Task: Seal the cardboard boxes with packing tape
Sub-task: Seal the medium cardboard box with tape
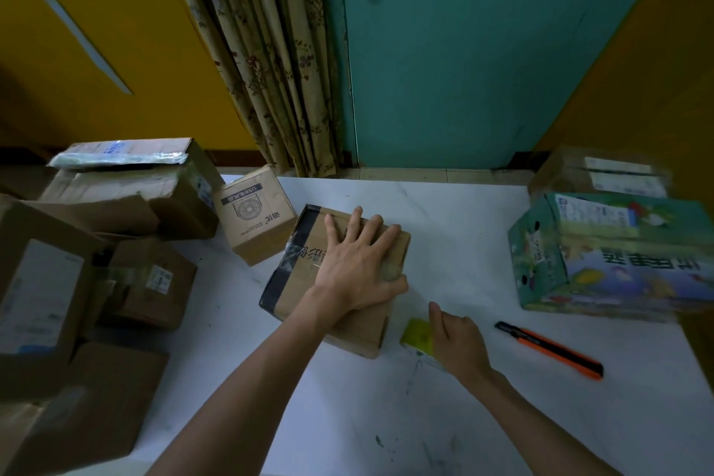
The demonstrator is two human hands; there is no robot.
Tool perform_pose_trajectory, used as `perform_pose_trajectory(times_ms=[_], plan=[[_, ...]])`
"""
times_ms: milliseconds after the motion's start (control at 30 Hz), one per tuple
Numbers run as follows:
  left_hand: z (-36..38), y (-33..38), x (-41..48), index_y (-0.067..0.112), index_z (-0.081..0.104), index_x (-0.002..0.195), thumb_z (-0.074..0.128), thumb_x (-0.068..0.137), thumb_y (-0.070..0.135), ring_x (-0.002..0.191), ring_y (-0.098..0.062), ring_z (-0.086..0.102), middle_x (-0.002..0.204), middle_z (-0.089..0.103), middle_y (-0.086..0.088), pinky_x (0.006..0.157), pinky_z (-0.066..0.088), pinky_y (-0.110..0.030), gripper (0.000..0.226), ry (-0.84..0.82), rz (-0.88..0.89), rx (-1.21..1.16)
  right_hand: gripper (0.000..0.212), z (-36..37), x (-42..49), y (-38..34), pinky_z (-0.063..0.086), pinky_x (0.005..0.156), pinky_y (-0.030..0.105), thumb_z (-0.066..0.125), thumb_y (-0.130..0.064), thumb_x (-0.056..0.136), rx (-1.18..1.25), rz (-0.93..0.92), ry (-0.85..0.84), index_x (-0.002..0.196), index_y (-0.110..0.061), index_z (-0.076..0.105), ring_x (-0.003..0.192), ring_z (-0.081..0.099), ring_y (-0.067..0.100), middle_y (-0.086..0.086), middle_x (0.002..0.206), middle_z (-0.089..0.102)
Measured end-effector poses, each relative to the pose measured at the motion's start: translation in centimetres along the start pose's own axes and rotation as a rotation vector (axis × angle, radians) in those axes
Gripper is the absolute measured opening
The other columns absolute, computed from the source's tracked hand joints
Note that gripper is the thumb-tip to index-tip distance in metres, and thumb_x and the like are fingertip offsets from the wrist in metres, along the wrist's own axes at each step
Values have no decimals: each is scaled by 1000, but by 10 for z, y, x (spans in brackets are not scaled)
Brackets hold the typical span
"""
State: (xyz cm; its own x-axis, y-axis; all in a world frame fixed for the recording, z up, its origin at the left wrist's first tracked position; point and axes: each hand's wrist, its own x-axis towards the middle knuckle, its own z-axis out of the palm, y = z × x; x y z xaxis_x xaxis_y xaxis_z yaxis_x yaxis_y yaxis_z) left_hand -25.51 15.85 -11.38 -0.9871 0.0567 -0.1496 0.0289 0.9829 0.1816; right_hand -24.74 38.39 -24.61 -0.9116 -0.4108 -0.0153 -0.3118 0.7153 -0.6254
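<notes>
Pinning small brown cardboard box (297, 274) mid white table (444, 243), left hand (359, 263) fingers (376, 228) spread flat, since it looks light, stiff, slide-prone; right hand (459, 344) fingers curled round yellow-green tape roll (417, 334) just beside it

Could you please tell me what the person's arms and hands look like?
Both the left hand and the right hand are bare, without gloves. No rings show on the fingers, and no watch or bracelet on either wrist. The forearms are uncovered as far as the picture shows; no sleeve is in view.
</notes>
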Motion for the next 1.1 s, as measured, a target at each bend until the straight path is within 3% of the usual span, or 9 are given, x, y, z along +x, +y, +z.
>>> perform_pose_trajectory(times_ms=[67,167,267,433,567,700,833,967,1100], plan=[[-2,-3,-1,35,19,157,45,82,76,154,-36,-1,160,22,-1,115,-9,-74,89,-7,19,8,56,-4,-2,-1,23,44,22,48,-21,104,251,169,-47,49,-24,35,41,35,6,-11,40,33],[-6,-13,-3,37,19,157,41,80,77,155,-34,-2,162,23,0,116,-8,-72,90,-34,91,19,44,-21,-7,17,38,54,29,56,-18,100,347,256,-36,57,-10,54,49,49,9,-1,51,54],[-6,-23,-7,38,21,157,32,77,80,156,-31,-3,163,23,1,118,-5,-71,91,-43,156,44,10,-45,-15,64,51,68,36,69,-3,88,71,246,116,81,-9,67,74,62,21,7,77,67],[-5,-23,-7,37,18,159,28,81,87,156,-26,-9,168,16,0,118,-7,-68,93,-54,187,66,57,-85,-36,150,45,96,44,68,-30,91,-555,404,-250,142,-12,48,126,46,35,12,142,49],[-8,-20,-13,30,35,155,37,88,79,156,-24,10,164,30,-4,124,1,-59,82,80,228,-51,38,-82,-47,174,53,68,47,81,-5,76,-516,447,-224,111,4,67,86,59,42,23,102,61],[2,2,-42,11,70,121,60,98,32,126,-25,59,124,69,-6,112,42,-48,33,666,324,-293,13,-84,-41,147,45,69,42,67,-1,86,-315,405,-144,98,0,63,79,52,32,18,93,58],[42,40,-99,5,76,85,62,91,11,67,-13,60,75,69,-1,60,51,-32,17,945,44,-492,22,-83,-46,81,47,64,37,64,-9,91,-56,311,-204,103,-20,49,75,57,20,2,89,56],[82,62,-147,12,74,73,63,90,23,48,-4,51,59,61,10,45,44,-23,23,953,-297,-634,40,-91,-44,13,45,62,14,63,-16,94,40,87,-353,121,-37,42,72,58,-3,-21,89,57],[91,84,-158,34,74,84,60,88,56,58,-2,61,66,66,19,54,45,-17,26,415,-718,-893,42,-95,-37,-25,41,61,7,68,-19,90,14,-43,-353,115,-44,45,73,55,-11,-30,90,56]])
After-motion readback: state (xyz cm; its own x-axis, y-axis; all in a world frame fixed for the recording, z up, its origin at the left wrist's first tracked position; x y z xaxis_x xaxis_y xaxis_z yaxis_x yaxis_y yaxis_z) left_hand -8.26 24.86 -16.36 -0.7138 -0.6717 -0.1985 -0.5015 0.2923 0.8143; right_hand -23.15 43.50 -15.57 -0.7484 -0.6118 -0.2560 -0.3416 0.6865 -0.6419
